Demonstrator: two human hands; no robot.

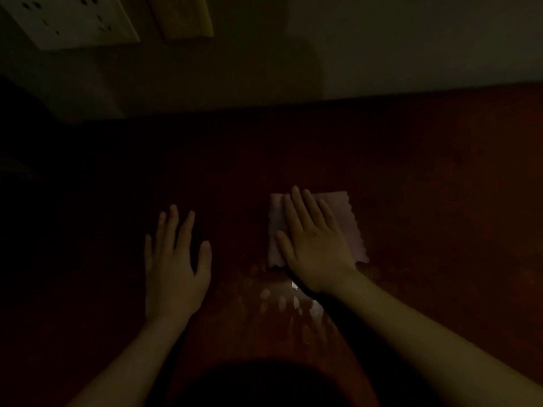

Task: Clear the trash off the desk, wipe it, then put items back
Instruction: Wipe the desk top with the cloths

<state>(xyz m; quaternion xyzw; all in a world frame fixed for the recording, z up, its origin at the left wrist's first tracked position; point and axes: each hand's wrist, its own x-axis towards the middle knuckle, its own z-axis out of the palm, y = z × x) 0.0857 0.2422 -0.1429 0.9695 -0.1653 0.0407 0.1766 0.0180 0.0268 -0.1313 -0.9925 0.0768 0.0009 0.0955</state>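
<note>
The scene is very dim. A pale pink cloth [343, 218] with a wavy edge lies flat on the dark reddish-brown desk [440, 171]. My right hand [316, 245] presses flat on the cloth, fingers spread and pointing away from me, covering much of it. My left hand [174, 259] rests flat on the bare desk to the left of the cloth, fingers apart, holding nothing. Wet streaks and droplets [282, 301] shine on the desk just behind my right wrist.
The desk's far edge meets a pale wall [411, 39]. A white socket plate [73, 19] and a yellowish plate [185, 16] sit on the wall at the upper left. A dark rounded shape [264, 386] fills the bottom centre. The far left is too dark to read.
</note>
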